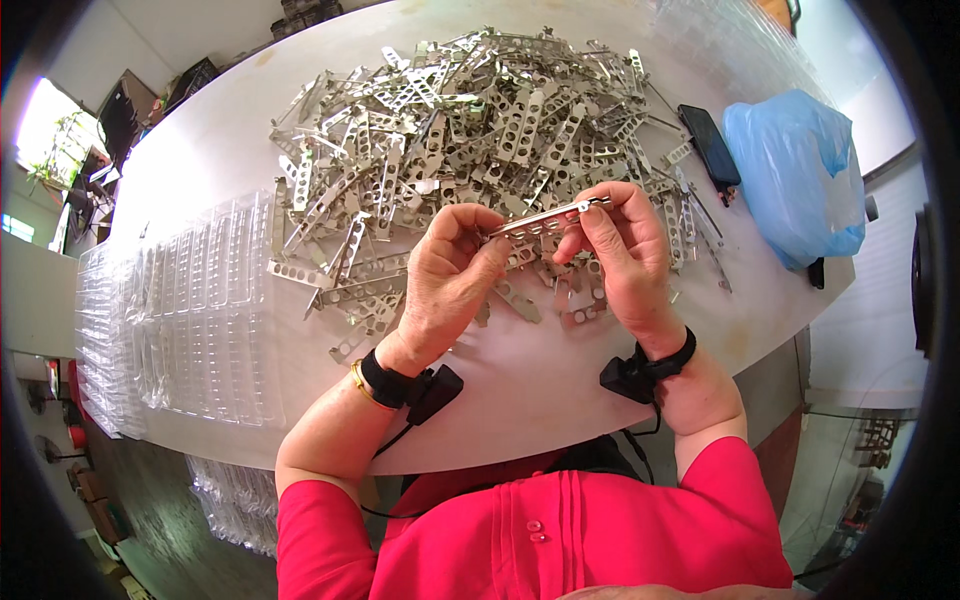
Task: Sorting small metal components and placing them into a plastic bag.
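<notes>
A thin perforated metal strip (pixel 545 217) is held level between both hands above a white table (pixel 520 380). My left hand (pixel 445 285) pinches its left end with thumb and fingers. My right hand (pixel 620 255) grips its right end. Just beyond the hands lies a large heap of similar metal strips (pixel 470 130), spreading across the middle of the table. A few loose strips rest under and between my hands. Both wrists wear black bands with small devices and cables.
Clear plastic moulded trays (pixel 200 310) are stacked at the table's left, more below its edge. A black phone (pixel 710 145) and a blue plastic bag (pixel 795 170) lie at the right. The table's near edge runs just above my red shirt.
</notes>
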A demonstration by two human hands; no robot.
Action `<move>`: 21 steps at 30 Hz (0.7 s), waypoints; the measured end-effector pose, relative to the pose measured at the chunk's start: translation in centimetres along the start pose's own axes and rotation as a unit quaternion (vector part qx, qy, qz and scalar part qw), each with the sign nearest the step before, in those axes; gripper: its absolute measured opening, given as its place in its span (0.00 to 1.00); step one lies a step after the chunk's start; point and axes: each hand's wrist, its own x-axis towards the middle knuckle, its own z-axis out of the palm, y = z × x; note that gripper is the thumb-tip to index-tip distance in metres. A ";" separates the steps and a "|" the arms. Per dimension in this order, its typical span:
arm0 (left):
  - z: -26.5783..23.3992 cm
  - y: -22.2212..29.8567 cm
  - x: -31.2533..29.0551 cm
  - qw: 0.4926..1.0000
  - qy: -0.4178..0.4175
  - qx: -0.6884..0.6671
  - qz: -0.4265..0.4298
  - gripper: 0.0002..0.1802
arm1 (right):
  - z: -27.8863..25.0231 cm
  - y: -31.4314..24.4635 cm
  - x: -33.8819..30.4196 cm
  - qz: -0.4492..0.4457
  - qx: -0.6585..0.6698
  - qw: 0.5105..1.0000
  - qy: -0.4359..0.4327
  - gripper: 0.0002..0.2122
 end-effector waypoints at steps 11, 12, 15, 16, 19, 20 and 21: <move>-0.5 -0.6 0.0 0.999 0.026 0.021 0.011 0.09 | 0.1 -0.1 -0.2 0.028 -0.008 0.999 -0.030 0.06; -0.5 -0.7 0.0 0.999 0.024 0.024 0.014 0.09 | 0.1 -0.1 -0.2 0.028 -0.008 0.999 -0.030 0.06; -0.5 -0.6 0.0 0.999 0.018 0.037 0.017 0.09 | 0.1 0.0 -0.2 0.041 -0.015 0.998 -0.045 0.07; -0.4 -0.5 0.0 0.999 0.015 0.047 0.019 0.09 | 0.0 -0.1 -0.2 0.042 -0.031 0.998 -0.048 0.07; -0.4 -0.3 0.0 0.998 0.013 0.054 0.004 0.09 | -0.2 -0.5 -0.1 0.055 -0.064 0.995 -0.048 0.07; -0.4 -0.3 0.0 0.998 0.012 0.054 0.004 0.09 | -0.2 -0.6 -0.1 0.067 -0.083 0.993 -0.046 0.06; -0.4 -0.3 0.0 0.998 0.008 0.059 0.011 0.09 | -0.2 -0.5 -0.1 0.067 -0.083 0.993 -0.045 0.06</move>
